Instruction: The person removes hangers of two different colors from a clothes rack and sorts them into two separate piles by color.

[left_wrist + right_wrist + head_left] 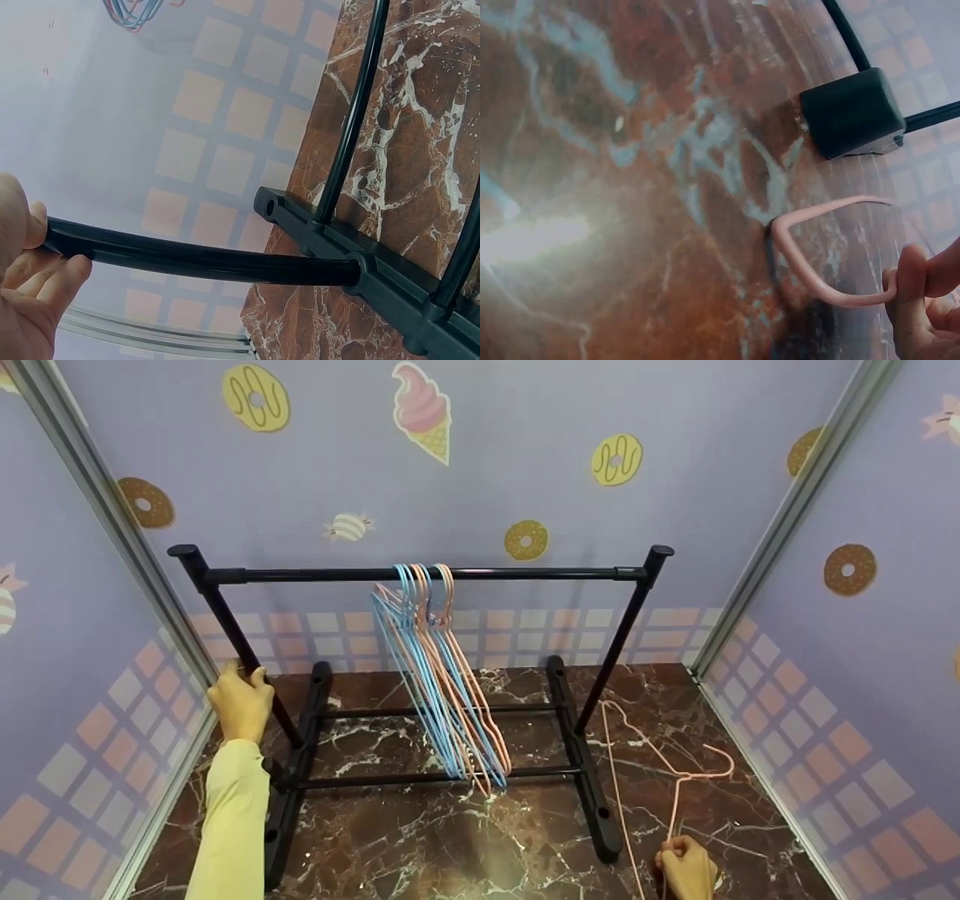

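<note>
Left hand (241,701): here it is, fingers (66,283) wrapped round the left post (227,622) of the black rack, no wide gap there.
Right hand (688,868): a neat pinch, thumb and fingers together on the wire of the loose pink hanger (682,775).
Loose pink hanger: out to the right of the rack, hook pointing away from it, a rounded corner showing just beside the gripping fingers (whether any of it touches the marbled desk (480,855), I cannot tell).
Hung hangers (442,690): blue and pink, bunched near the middle, hooks over the top rail (540,574).
Rack: upright, both feet on the desk.
</note>
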### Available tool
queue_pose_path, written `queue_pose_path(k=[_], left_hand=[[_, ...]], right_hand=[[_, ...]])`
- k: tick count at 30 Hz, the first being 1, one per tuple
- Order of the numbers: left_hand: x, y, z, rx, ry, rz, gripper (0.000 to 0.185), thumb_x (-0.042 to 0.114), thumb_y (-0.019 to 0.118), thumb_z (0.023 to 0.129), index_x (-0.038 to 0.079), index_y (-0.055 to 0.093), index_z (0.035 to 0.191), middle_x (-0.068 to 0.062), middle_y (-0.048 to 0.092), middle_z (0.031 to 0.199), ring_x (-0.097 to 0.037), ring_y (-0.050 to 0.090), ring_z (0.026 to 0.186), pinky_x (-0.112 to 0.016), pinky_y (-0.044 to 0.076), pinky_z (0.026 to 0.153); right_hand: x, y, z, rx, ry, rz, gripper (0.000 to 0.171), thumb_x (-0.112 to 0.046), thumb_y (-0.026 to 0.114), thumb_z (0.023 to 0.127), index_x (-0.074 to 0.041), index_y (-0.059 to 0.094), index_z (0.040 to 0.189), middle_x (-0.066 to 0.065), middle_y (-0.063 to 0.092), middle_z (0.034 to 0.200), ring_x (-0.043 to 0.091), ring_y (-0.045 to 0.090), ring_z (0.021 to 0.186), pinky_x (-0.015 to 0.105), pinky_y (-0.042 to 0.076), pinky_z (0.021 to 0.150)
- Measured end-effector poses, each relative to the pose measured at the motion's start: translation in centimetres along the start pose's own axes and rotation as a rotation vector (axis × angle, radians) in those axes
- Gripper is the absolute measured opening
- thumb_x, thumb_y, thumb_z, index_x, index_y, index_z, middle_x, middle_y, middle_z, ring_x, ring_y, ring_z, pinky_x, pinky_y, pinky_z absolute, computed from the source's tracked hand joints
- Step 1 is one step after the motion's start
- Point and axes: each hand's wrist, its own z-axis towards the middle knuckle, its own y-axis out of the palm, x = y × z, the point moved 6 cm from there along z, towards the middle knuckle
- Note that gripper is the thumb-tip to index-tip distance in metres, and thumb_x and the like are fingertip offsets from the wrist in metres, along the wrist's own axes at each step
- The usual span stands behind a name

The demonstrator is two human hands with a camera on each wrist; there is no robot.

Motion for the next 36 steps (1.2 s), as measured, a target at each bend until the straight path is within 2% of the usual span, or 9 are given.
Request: queue_pose_path(k=[2, 8, 15, 19, 23, 27, 29, 33, 36], left_hand=[[0.0, 0.0, -0.1, -0.004, -0.008, -0.006, 0.026, 0.009, 0.061, 0.096, -0.009, 0.064, 0.116, -0.035, 0.068, 0.114, -0.059, 0.055, 0.114, -0.060, 0.039, 0.104], [-0.1, 0.1, 0.0, -0.009, -0.009, -0.018, 0.026, 0.009, 0.060, 0.097, -0.007, 0.064, 0.117, -0.033, 0.069, 0.115, -0.057, 0.056, 0.114, -0.059, 0.040, 0.104], [-0.1, 0.0, -0.1, -0.012, -0.021, -0.018, 0.025, 0.009, 0.060, 0.096, -0.007, 0.064, 0.116, -0.032, 0.069, 0.115, -0.056, 0.056, 0.116, -0.058, 0.040, 0.104], [-0.2, 0.0, 0.0, -0.007, -0.012, -0.017, 0.026, 0.009, 0.060, 0.096, -0.008, 0.063, 0.114, -0.033, 0.069, 0.114, -0.057, 0.056, 0.113, -0.059, 0.040, 0.102], [-0.2, 0.0, 0.0, 0.016, 0.013, -0.014, 0.025, 0.008, 0.060, 0.095, -0.009, 0.063, 0.113, -0.034, 0.069, 0.111, -0.058, 0.058, 0.110, -0.060, 0.041, 0.099], [-0.4, 0.1, -0.1, 0.018, 0.015, -0.019, 0.024, 0.008, 0.061, 0.095, -0.009, 0.064, 0.112, -0.034, 0.069, 0.110, -0.058, 0.057, 0.110, -0.060, 0.041, 0.100], [-0.2, 0.1, -0.1, 0.013, 0.017, -0.026, 0.024, 0.007, 0.061, 0.095, -0.009, 0.064, 0.112, -0.034, 0.069, 0.111, -0.059, 0.057, 0.111, -0.061, 0.042, 0.100], [0.0, 0.2, 0.0, 0.012, 0.028, -0.030, 0.023, 0.006, 0.061, 0.095, -0.008, 0.064, 0.113, -0.034, 0.069, 0.111, -0.059, 0.058, 0.111, -0.062, 0.043, 0.099], [-0.1, 0.1, 0.0, 0.016, 0.031, -0.030, 0.023, 0.006, 0.062, 0.095, -0.008, 0.064, 0.113, -0.034, 0.069, 0.111, -0.059, 0.058, 0.111, -0.062, 0.043, 0.099]], right_hand=[[0.1, 0.1, 0.1, -0.006, -0.007, -0.018, 0.013, -0.016, 0.061, 0.082, -0.005, 0.069, 0.081, -0.001, 0.068, 0.065, 0.022, 0.067, 0.069, 0.042, 0.050, 0.072], [0.3, 0.3, 0.2, -0.003, 0.003, -0.028, 0.010, -0.014, 0.064, 0.077, -0.007, 0.070, 0.078, -0.002, 0.067, 0.066, 0.018, 0.063, 0.066, 0.037, 0.048, 0.067], [0.1, 0.5, 0.2, 0.059, -0.084, -0.038, 0.009, -0.010, 0.067, 0.073, -0.001, 0.067, 0.074, 0.008, 0.067, 0.065, 0.033, 0.065, 0.066, 0.048, 0.051, 0.068], [0.1, 0.6, 0.0, 0.099, -0.126, -0.036, 0.012, -0.009, 0.067, 0.071, 0.002, 0.066, 0.075, 0.010, 0.069, 0.065, 0.034, 0.067, 0.065, 0.050, 0.052, 0.070], [0.1, 0.6, 0.0, 0.108, -0.129, -0.039, 0.011, -0.008, 0.066, 0.072, 0.002, 0.066, 0.076, 0.011, 0.070, 0.064, 0.035, 0.068, 0.065, 0.053, 0.052, 0.072], [0.1, 0.6, 0.0, 0.079, -0.107, -0.056, 0.012, -0.009, 0.067, 0.074, 0.003, 0.065, 0.076, 0.014, 0.070, 0.067, 0.041, 0.068, 0.071, 0.056, 0.051, 0.076], [0.1, 0.6, 0.0, 0.055, -0.071, -0.059, 0.015, -0.011, 0.068, 0.077, 0.003, 0.064, 0.080, 0.013, 0.070, 0.069, 0.044, 0.068, 0.075, 0.057, 0.050, 0.078], [-0.6, 0.5, 0.0, 0.018, -0.011, -0.041, 0.028, -0.015, 0.068, 0.084, 0.007, 0.060, 0.100, 0.014, 0.071, 0.077, 0.046, 0.068, 0.086, 0.058, 0.049, 0.082], [-2.5, 0.2, -0.1, 0.026, -0.032, -0.026, 0.036, -0.016, 0.067, 0.087, 0.005, 0.056, 0.113, 0.015, 0.072, 0.085, 0.044, 0.068, 0.089, 0.059, 0.049, 0.082]])
